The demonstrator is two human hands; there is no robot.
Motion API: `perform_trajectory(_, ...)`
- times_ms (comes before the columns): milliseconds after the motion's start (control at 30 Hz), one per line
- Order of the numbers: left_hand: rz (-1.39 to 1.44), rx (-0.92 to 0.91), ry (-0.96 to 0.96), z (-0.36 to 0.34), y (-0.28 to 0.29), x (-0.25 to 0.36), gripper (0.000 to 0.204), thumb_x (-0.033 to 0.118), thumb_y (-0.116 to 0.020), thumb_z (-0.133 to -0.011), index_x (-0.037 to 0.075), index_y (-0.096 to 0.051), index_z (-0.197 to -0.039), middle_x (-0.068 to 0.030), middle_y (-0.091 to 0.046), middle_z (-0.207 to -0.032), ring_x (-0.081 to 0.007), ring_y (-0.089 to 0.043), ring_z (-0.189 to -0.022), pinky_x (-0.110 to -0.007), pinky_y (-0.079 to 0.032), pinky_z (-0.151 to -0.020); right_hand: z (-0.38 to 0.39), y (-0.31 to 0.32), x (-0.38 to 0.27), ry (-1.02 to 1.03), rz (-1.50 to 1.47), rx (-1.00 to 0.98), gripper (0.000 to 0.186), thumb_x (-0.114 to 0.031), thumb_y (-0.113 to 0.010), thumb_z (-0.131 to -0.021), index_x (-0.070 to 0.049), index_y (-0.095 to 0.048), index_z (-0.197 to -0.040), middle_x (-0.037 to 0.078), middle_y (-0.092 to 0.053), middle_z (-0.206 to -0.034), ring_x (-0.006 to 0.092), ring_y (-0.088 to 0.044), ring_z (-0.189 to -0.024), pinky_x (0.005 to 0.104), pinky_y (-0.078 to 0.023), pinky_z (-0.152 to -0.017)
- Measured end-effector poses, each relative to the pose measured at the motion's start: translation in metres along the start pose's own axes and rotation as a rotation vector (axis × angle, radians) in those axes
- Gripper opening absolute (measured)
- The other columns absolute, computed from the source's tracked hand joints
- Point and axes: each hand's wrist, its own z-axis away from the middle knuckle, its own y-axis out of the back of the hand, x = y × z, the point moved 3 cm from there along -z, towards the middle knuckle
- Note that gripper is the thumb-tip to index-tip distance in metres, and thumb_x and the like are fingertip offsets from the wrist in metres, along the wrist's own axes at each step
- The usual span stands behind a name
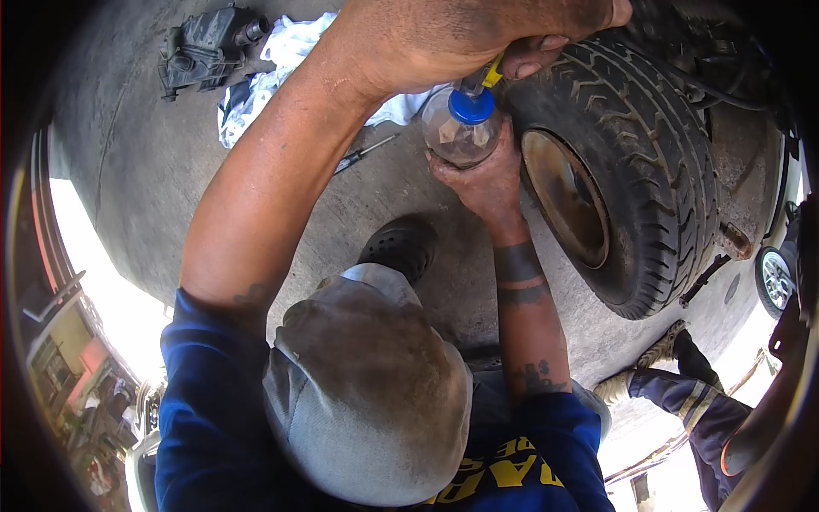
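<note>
My left hand (520,38) is high in the head view, its fingers curled round a small yellow piece (492,71) just above a bottle; what exactly this piece is, I cannot make out. My right hand (473,175) grips the clear plastic bottle (444,119) from below, and a blue cap (468,106) tops it. Close beside the bottle, a large tire with a rusty rim (563,196) stands at the right. The underside of my left hand hides part of what sits over the cap.
A black plastic housing (196,60), white cloths (290,38) and a screwdriver (375,147) lie on the concrete floor (128,171). My foot in a black clog (397,247) is below. Another person's legs (682,401) are at lower right, beneath a car wheel (772,282).
</note>
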Motion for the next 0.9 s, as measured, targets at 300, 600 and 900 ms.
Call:
perform_trajectory(300, -0.66, -0.145, -0.374, -0.014, 0.004, -0.001, 0.056, 0.02, -0.082, -0.078, 0.002, -0.058, -0.126, -0.0097, -0.057, -0.132, -0.0191, -0.054, -0.121, -0.034, -0.04, -0.109, -0.002, 0.001, 0.003, -0.025, 0.038, -0.053, 0.097, -0.03, -0.09, -0.061, 0.002, -0.037, -0.136, 0.02, -0.058, -0.123, 0.03, -0.06, -0.112, 0.0407, -0.048, -0.097)
perform_trajectory(600, -0.043, -0.117, -0.302, -0.012, -0.001, -0.025, 0.057, 0.017, -0.082, -0.076, 0.0, -0.058, -0.124, -0.0091, -0.059, -0.121, -0.0188, -0.059, -0.108, -0.031, -0.044, -0.101, -0.001, 0.001, 0.004, 0.019, 0.013, -0.002, 0.085, -0.024, -0.09, -0.061, 0.001, -0.045, -0.128, 0.018, -0.061, -0.118, 0.0286, -0.061, -0.109, 0.0395, -0.048, -0.095)
perform_trajectory(900, -1.564, 0.303, -0.102, 0.033, -0.048, 0.02, 0.045, 0.026, -0.078, -0.073, 0.009, -0.069, -0.113, -0.0119, -0.059, -0.114, -0.0265, -0.059, -0.1, -0.04, -0.043, -0.097, 0.002, -0.007, 0.004, -0.028, -0.006, 0.019, 0.084, -0.023, -0.09, -0.06, 0.001, -0.046, -0.127, 0.017, -0.061, -0.118, 0.0282, -0.061, -0.111, 0.0394, -0.049, -0.095)
